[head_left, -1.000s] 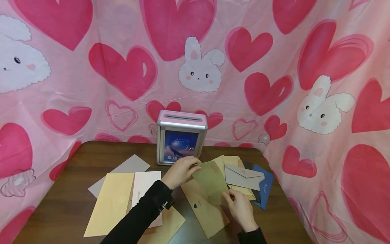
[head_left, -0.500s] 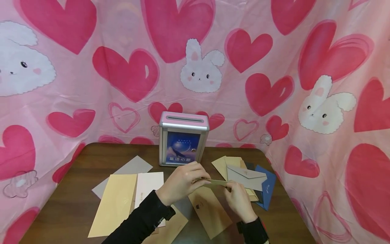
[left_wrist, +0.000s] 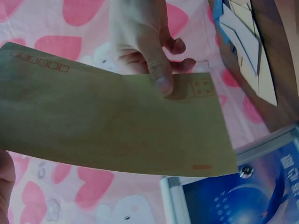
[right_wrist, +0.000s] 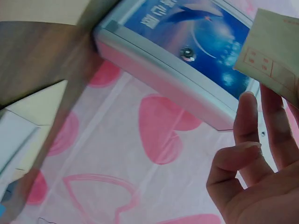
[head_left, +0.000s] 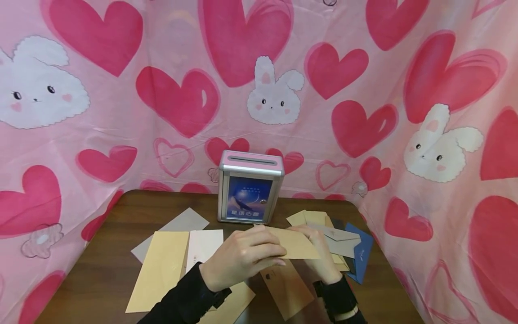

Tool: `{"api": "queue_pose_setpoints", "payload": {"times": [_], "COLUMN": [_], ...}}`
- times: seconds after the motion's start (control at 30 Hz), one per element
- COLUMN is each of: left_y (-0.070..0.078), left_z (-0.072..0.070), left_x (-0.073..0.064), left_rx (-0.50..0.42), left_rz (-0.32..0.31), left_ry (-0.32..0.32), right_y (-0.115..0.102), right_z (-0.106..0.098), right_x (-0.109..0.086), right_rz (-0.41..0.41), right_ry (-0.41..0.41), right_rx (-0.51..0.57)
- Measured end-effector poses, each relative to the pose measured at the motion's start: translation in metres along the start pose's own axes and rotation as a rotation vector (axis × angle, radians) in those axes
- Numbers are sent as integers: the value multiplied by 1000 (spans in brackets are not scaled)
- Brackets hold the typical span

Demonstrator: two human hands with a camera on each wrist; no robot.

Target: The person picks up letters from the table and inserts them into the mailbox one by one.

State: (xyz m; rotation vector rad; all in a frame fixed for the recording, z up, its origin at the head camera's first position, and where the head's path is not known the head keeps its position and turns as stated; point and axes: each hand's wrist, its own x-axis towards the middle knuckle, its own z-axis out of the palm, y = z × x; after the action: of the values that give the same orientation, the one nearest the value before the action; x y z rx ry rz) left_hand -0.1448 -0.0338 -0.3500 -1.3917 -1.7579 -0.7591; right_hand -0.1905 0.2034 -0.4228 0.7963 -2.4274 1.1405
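A kraft-brown envelope [head_left: 297, 247] is held up in front of the box, its long side running left to right. My left hand [head_left: 244, 256] grips its left end, fingers across the face. Partly hidden behind the right end is my right hand [head_left: 323, 258]; in the left wrist view its thumb [left_wrist: 161, 79] presses the envelope [left_wrist: 107, 119] near the printed stamp squares. Part of the left hand [left_wrist: 5, 179] shows at that view's left edge. The right wrist view has the right hand's [right_wrist: 261, 172] bent fingers below the envelope's corner [right_wrist: 271, 51].
A silver-framed box with a pink slotted top [head_left: 254, 184] stands at the table's back. Left lie yellow [head_left: 159, 265], white [head_left: 205, 245] and grey [head_left: 184, 222] envelopes; right, a pile with a grey envelope [head_left: 340, 240] and a blue one [head_left: 364, 252]. Another brown envelope [head_left: 287, 288] lies beneath the hands.
The envelope, first slanting with its face showing, turned edge-on and now shows a broad face again. Both hands have turned with it and keep hold. The head view has shifted slightly left.
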Motion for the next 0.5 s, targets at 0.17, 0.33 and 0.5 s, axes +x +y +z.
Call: {"api": "queue_pose_setpoints", "payload": {"times": [0.17, 0.33, 0.5], "left_y": [-2, -8, -11], "left_z": [-14, -25, -32], "left_x": [0, 1, 1], "left_rx": [-28, -6, 0], "left_rz": [25, 69, 90], "left_ry": [53, 117, 152], "right_y": [-6, -14, -24], "right_z": [-7, -8, -3], "right_x": [16, 34, 47], "right_rz": [-62, -150, -174], "right_ry": [2, -15, -2], "right_rx": [76, -4, -9]}}
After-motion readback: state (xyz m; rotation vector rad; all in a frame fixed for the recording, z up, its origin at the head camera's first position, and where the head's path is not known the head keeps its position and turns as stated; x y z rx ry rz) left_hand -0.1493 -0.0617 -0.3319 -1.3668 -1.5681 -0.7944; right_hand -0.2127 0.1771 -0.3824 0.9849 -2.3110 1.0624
